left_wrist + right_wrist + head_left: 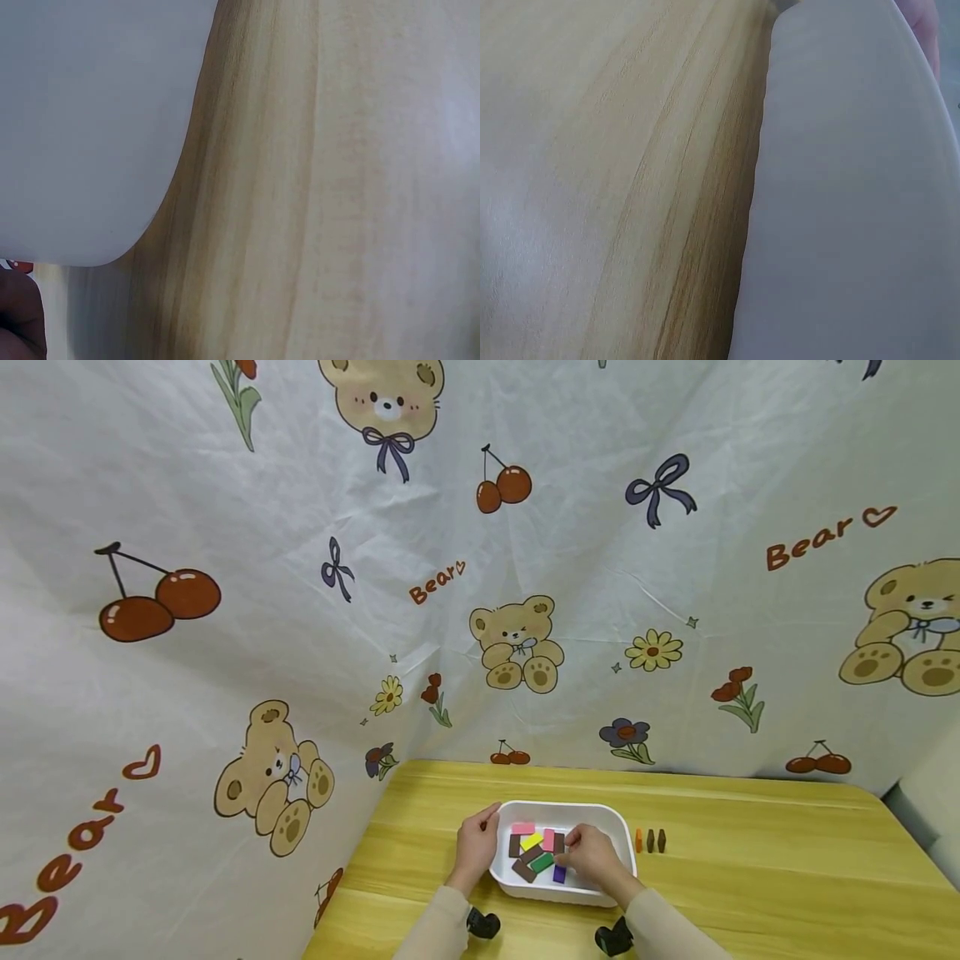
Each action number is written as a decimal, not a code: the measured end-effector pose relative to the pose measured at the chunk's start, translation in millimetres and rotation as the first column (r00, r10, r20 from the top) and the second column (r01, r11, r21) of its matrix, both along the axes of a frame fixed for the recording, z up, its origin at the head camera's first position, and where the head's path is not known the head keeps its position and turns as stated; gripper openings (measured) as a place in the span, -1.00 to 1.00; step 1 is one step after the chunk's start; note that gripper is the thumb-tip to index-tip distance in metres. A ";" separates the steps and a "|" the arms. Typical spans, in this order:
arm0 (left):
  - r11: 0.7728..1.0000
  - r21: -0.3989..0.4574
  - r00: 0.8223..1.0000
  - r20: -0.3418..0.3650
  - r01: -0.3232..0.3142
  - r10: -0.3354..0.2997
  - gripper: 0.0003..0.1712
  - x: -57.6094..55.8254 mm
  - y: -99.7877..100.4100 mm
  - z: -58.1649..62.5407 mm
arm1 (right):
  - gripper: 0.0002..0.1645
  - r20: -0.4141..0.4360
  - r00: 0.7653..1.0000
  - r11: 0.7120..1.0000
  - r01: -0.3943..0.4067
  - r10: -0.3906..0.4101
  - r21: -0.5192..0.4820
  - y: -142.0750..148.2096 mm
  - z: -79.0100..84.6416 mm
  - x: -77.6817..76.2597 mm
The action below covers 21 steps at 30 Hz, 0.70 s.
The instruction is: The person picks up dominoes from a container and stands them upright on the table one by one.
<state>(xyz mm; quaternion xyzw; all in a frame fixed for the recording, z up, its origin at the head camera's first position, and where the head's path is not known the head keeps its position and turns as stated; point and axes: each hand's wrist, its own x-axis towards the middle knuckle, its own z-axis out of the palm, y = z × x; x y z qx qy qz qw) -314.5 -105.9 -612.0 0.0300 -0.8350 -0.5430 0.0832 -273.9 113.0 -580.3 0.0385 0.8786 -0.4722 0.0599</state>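
Note:
A white plastic basin (pixel 517 890) stands on the table with several domino-like blocks lying loosely inside. Among them are a yellow block (pixel 532 842), a green block (pixel 542 862), a purple block (pixel 559 874) and a brown block (pixel 524 870). My left hand (pixel 474 847) grips the basin's left rim, its fingers at the upper left corner. Over the right half of the basin, my right hand (pixel 592 857) reaches in with thumb and fingertips down among the blocks. Whether it pinches one is hidden. Both wrist views mostly show the basin's outer wall (pixel 90 127) and the tabletop.
Right of the basin, an orange block (pixel 639 840) and two brown blocks (pixel 650 841) stand in a short row on the wooden table (pixel 787 860). A white cloth (pixel 570 560) printed with bears hangs behind and to the left. Black wrist devices (pixel 483 924) sit under both forearms.

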 end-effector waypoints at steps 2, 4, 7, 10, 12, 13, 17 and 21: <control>1.000 0.003 1.000 0.001 0.003 -0.003 -0.65 -0.6 -0.1 -0.9 | -0.62 -0.003 1.000 1.000 -0.015 0.015 0.025 -0.1 -1.9 -1.1; 1.000 0.001 1.000 0.000 0.003 -0.003 -0.65 -0.7 -0.2 -1.7 | -0.62 -0.010 1.000 0.999 -0.022 0.022 0.040 -0.3 -3.5 -1.8; 1.000 0.004 1.000 0.000 -0.001 0.001 -0.65 -0.1 -0.3 -1.6 | -0.62 -0.032 0.999 0.998 -0.028 0.030 0.058 0.0 -7.6 -3.0; 1.000 0.004 1.000 -0.002 -0.004 0.004 -0.65 0.7 -0.1 0.4 | -0.61 -0.067 0.997 0.996 -0.040 0.046 0.086 1.0 -12.4 -3.9; 1.000 0.003 1.000 -0.017 0.000 0.000 -0.66 0.8 0.2 2.0 | -0.62 -0.097 0.994 0.994 -0.047 0.057 0.103 1.6 -15.6 -4.9; 1.000 0.000 1.000 -0.014 0.000 0.000 -0.65 0.6 0.3 2.2 | -0.63 -0.110 0.992 0.993 -0.050 0.062 0.109 2.0 -16.8 -5.2; 1.000 0.003 1.000 -0.009 0.006 -0.006 -0.65 -0.8 0.5 0.4 | -0.64 -0.144 0.987 0.991 -0.055 0.072 0.119 3.1 -19.3 -6.1; 1.000 0.002 1.000 0.012 0.002 -0.002 -0.65 -1.6 -0.2 -3.4 | -0.65 -0.123 0.990 0.990 -0.055 0.071 0.129 3.6 -19.8 -6.6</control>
